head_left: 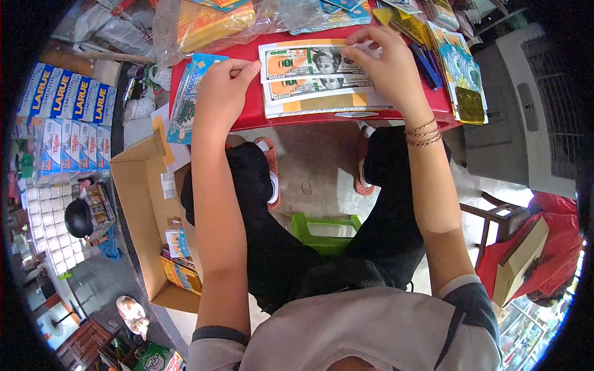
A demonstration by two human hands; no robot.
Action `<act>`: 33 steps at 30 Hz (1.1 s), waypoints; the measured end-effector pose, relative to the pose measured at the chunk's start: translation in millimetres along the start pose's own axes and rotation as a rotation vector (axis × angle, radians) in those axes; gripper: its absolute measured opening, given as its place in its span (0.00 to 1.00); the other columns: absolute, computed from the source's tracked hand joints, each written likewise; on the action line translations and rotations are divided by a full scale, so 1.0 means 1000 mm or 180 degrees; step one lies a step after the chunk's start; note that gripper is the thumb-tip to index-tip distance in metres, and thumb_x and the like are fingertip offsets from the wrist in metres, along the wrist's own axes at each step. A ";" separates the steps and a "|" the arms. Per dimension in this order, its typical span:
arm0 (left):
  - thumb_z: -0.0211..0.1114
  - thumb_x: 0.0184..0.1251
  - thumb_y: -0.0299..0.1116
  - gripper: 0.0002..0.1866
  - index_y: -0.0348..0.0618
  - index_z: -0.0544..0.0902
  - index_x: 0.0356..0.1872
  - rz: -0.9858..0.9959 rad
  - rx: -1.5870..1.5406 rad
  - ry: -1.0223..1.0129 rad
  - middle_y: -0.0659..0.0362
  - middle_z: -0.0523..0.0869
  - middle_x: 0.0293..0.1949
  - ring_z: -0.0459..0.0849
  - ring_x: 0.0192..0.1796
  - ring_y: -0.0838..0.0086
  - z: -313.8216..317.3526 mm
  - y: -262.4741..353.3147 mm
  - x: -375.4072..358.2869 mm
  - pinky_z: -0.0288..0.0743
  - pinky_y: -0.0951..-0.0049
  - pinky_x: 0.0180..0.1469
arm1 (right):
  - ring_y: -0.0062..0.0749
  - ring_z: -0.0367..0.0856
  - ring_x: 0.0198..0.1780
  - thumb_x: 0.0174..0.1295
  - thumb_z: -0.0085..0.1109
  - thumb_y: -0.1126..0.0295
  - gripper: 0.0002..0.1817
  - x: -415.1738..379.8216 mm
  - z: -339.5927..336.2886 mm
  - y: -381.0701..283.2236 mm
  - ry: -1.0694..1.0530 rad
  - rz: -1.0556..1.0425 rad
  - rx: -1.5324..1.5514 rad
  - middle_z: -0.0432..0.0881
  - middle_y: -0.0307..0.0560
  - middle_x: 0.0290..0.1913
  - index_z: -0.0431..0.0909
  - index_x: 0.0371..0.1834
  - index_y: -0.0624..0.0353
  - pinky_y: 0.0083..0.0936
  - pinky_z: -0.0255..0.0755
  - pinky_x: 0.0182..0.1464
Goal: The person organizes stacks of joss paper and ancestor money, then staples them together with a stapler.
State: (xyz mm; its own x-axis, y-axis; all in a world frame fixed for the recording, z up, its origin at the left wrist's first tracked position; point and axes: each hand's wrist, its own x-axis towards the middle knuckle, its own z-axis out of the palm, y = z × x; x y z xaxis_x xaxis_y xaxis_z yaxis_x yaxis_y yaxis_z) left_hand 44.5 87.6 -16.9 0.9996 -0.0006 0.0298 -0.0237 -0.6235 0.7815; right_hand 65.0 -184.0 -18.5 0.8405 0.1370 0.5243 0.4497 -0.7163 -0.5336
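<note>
Two printed bill-like papers lie one above the other on a stack of white and orange sheets, near the front edge of the red table. My right hand pinches the upper paper at its right end, thumb and forefinger together. At the upper paper's left end is my left hand, its fingers curled and thumb against forefinger; whether it grips the paper's edge I cannot make out. Blue printed cards lie beside and partly under my left hand.
Yellow packs in clear plastic lie at the table's back. Dark blue scissors or pliers-like tools and a patterned stack sit at right. An open cardboard box stands at left; a green stool is below.
</note>
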 end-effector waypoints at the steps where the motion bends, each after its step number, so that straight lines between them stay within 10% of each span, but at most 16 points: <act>1: 0.64 0.67 0.46 0.22 0.32 0.84 0.44 -0.0040 0.0022 0.0015 0.56 0.86 0.37 0.80 0.42 0.73 0.000 0.000 0.001 0.70 0.74 0.50 | 0.42 0.79 0.44 0.53 0.69 0.61 0.10 -0.002 0.001 -0.004 -0.0085 -0.0015 -0.0020 0.80 0.46 0.36 0.85 0.35 0.52 0.36 0.72 0.48; 4: 0.65 0.64 0.44 0.20 0.31 0.85 0.39 0.0196 -0.0001 0.0344 0.47 0.87 0.35 0.85 0.39 0.62 0.006 -0.006 0.004 0.75 0.67 0.46 | 0.42 0.78 0.45 0.51 0.70 0.59 0.10 -0.004 0.008 -0.007 -0.0212 0.0073 0.0013 0.80 0.44 0.35 0.85 0.33 0.49 0.39 0.69 0.47; 16: 0.66 0.65 0.44 0.21 0.34 0.85 0.45 -0.0171 -0.0079 -0.0250 0.55 0.86 0.42 0.80 0.47 0.75 -0.008 0.003 -0.001 0.68 0.74 0.55 | 0.39 0.79 0.39 0.51 0.70 0.58 0.12 0.000 -0.003 0.000 -0.0093 0.0082 0.0209 0.80 0.45 0.34 0.85 0.32 0.52 0.35 0.71 0.44; 33: 0.67 0.63 0.43 0.21 0.32 0.84 0.44 0.0070 -0.0070 0.0110 0.51 0.87 0.37 0.84 0.39 0.69 -0.004 -0.002 0.001 0.73 0.72 0.46 | 0.25 0.75 0.44 0.55 0.70 0.59 0.19 -0.004 -0.015 0.013 -0.0502 0.0477 0.0027 0.82 0.40 0.40 0.82 0.43 0.60 0.24 0.70 0.45</act>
State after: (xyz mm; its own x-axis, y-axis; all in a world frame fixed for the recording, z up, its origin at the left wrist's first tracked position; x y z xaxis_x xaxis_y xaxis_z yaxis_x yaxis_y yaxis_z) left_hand 45.7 91.5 -15.8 0.9976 0.0132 0.0685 -0.0465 -0.6063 0.7939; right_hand 63.1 -203.5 -17.5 0.9347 0.1353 0.3287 0.3181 -0.7310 -0.6037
